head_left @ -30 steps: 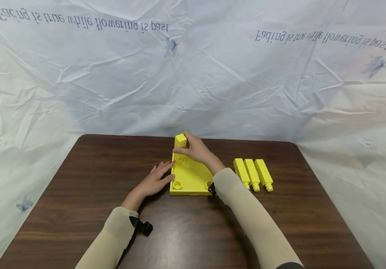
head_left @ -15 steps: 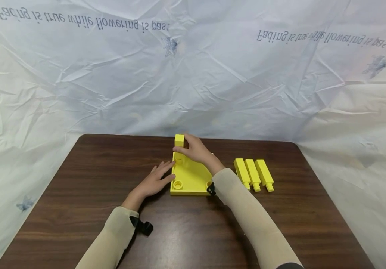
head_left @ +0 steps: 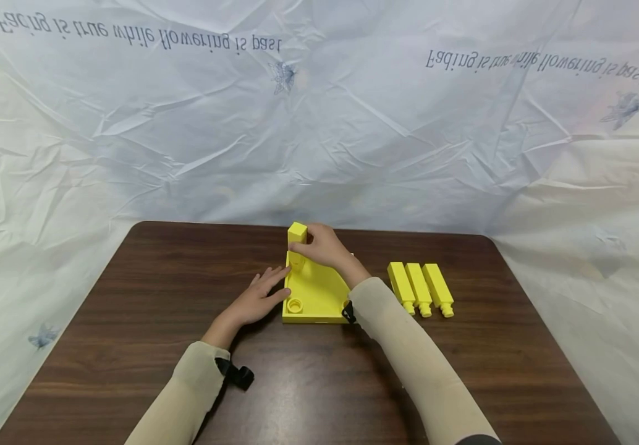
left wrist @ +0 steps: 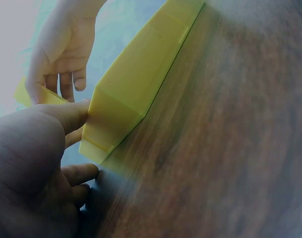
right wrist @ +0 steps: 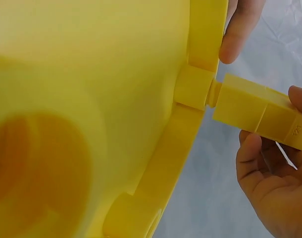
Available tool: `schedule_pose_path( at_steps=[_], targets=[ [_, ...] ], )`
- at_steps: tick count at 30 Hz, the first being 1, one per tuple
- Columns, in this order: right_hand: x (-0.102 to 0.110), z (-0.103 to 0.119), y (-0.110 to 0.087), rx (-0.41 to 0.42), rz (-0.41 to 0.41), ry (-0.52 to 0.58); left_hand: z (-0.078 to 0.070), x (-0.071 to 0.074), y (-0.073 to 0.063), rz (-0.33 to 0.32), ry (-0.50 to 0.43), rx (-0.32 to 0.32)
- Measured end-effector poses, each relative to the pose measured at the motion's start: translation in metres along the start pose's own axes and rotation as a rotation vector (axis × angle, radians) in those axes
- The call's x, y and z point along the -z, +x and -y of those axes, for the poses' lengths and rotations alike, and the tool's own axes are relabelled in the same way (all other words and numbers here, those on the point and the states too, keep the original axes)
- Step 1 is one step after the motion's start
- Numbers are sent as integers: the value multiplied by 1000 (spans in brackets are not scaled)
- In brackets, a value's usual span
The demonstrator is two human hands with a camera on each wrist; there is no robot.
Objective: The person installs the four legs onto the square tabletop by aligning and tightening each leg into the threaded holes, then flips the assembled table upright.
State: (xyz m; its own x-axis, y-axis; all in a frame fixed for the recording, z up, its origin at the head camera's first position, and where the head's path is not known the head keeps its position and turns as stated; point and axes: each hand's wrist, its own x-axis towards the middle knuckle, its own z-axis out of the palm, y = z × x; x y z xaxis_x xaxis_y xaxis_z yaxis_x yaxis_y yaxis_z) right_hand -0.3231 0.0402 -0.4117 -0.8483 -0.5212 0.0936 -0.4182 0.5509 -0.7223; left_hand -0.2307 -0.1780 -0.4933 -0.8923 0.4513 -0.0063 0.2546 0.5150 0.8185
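A yellow square leg (head_left: 297, 232) stands upright at the far left corner of a yellow square panel (head_left: 319, 295). My right hand (head_left: 324, 246) pinches this leg between thumb and fingers. In the right wrist view the narrow neck of the leg (right wrist: 240, 105) sits at the mouth of a round corner socket (right wrist: 193, 88). My left hand (head_left: 255, 300) lies along the panel's left side, fingers extended and fingertips at its edge. The left wrist view has its thumb against the panel's side wall (left wrist: 116, 116). Another socket (head_left: 294, 306) shows at the near left corner.
To the right of the panel lie three more yellow legs (head_left: 421, 289) side by side, necked ends toward me. Everything is on a dark brown wooden table (head_left: 186, 259). A pale printed curtain (head_left: 319, 123) hangs behind its far edge.
The upright leg has turned about its own axis in my right hand, whose thumb and fingers have shifted slightly. My left hand stays in place at the panel's edge.
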Motion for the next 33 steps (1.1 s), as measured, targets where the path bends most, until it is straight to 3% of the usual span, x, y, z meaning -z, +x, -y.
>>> schedule_pose_path(
  at_steps=[12,33],
  targets=[
    [0,1,1,18,21,14,-1,0,1,-7,6,-4],
    [-2,4,3,-28,-6,-44,-2,-1,1,-9,10,7]
  ],
)
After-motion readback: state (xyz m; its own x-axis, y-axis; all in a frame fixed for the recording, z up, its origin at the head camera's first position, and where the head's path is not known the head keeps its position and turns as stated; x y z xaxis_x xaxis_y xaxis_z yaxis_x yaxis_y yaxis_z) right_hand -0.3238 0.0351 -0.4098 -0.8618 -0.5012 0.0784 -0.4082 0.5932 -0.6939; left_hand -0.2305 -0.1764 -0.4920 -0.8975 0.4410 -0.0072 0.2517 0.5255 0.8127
